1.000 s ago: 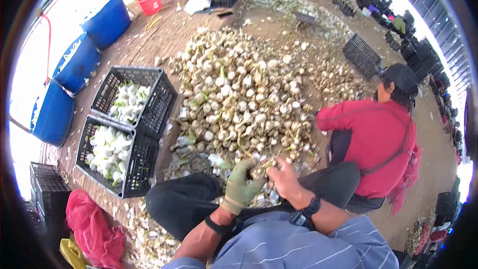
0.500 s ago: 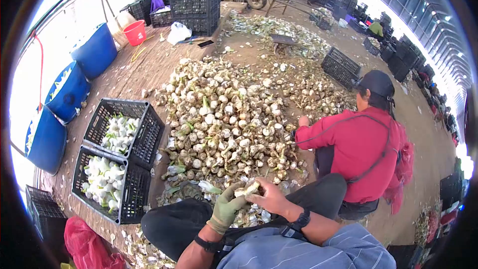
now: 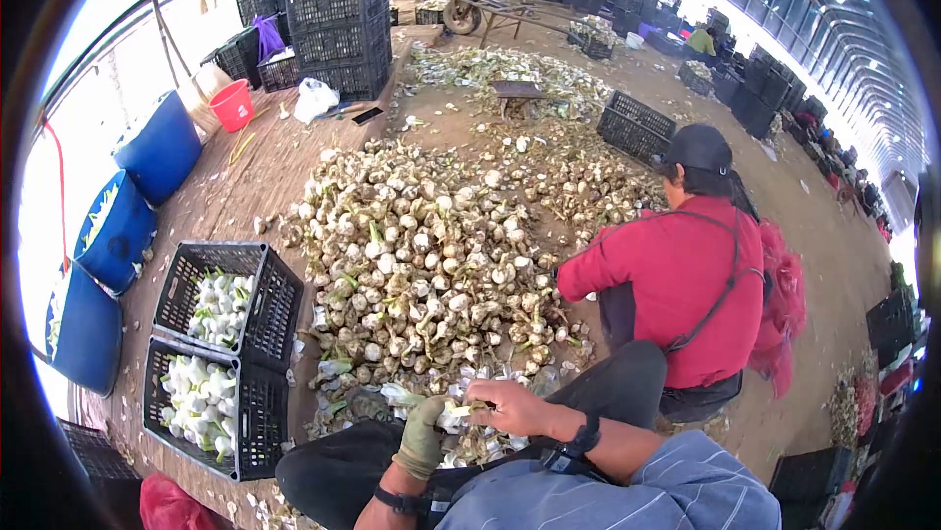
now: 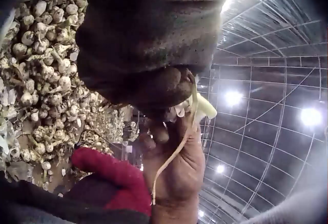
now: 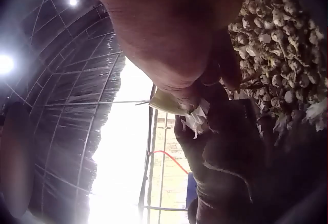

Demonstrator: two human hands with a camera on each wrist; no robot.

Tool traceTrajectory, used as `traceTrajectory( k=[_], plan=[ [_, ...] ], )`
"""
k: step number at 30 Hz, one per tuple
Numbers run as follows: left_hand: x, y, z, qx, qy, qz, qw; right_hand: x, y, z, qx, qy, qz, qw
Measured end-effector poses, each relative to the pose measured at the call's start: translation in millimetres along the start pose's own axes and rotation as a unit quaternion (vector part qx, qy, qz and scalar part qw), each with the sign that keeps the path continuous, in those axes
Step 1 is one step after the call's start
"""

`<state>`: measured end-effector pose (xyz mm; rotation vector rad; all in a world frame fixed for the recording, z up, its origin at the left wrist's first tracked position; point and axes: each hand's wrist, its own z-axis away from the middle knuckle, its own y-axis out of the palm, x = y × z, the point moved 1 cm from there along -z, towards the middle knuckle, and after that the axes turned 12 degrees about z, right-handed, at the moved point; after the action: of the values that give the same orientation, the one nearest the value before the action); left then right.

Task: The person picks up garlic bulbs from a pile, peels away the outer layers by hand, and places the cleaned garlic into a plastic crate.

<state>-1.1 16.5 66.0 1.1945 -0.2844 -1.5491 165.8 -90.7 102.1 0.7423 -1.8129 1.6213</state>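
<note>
Between the two hands, over the lap, is a garlic bulb with a pale green stem [image 3: 457,409]. The gloved left hand [image 3: 422,439] grips it from the left, and the bare right hand [image 3: 512,406] pinches it from the right. In the left wrist view the pale stem [image 4: 205,107] sticks out between the glove [image 4: 148,44] and the bare fingers, and a thin dry strand hangs down. The right wrist view shows the stem [image 5: 164,102] under the right thumb and white papery skin [image 5: 197,119] beside it. The bulb itself is mostly hidden by fingers.
A large heap of garlic [image 3: 421,265] lies ahead. Two black crates [image 3: 265,353] with peeled white garlic stand at the left, blue tubs [image 3: 88,324] beyond them. A person in red [image 3: 686,285] squats close on the right. Stacked crates [image 3: 338,30] stand behind.
The head view has tilted up and shifted, showing more background. The hands have turned the garlic, and its pale stem now shows between them. The person in red sits more upright.
</note>
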Motion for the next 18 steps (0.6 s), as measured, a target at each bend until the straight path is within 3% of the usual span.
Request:
traceTrajectory(
  k=[2,5,10,12,13,15,18],
  plan=[
    [0,3,-2,-0.021,-0.008,-0.035,0.999,2,5,3,-0.03,0.038,-0.048,0.998],
    [13,-4,-8,-0.04,0.056,-0.063,0.996,4,10,7,-0.014,0.134,-0.073,0.988],
    [13,2,-5,-0.044,0.026,-0.057,0.997,-9,13,4,-0.042,0.031,0.0,0.999],
    [10,7,-4,0.018,0.13,-0.204,0.97,-12,10,4,-0.025,0.022,-0.04,0.999],
    [-3,18,6,0.036,0.11,-0.21,0.971,-13,8,5,-0.012,0.032,-0.09,0.995],
    [-9,21,8,0.022,-0.006,-0.104,0.994,-18,8,9,0.026,0.064,-0.154,0.986],
    [-9,13,10,0.104,-0.018,-0.055,0.993,-29,19,18,0.022,0.108,-0.291,0.95]
  ],
)
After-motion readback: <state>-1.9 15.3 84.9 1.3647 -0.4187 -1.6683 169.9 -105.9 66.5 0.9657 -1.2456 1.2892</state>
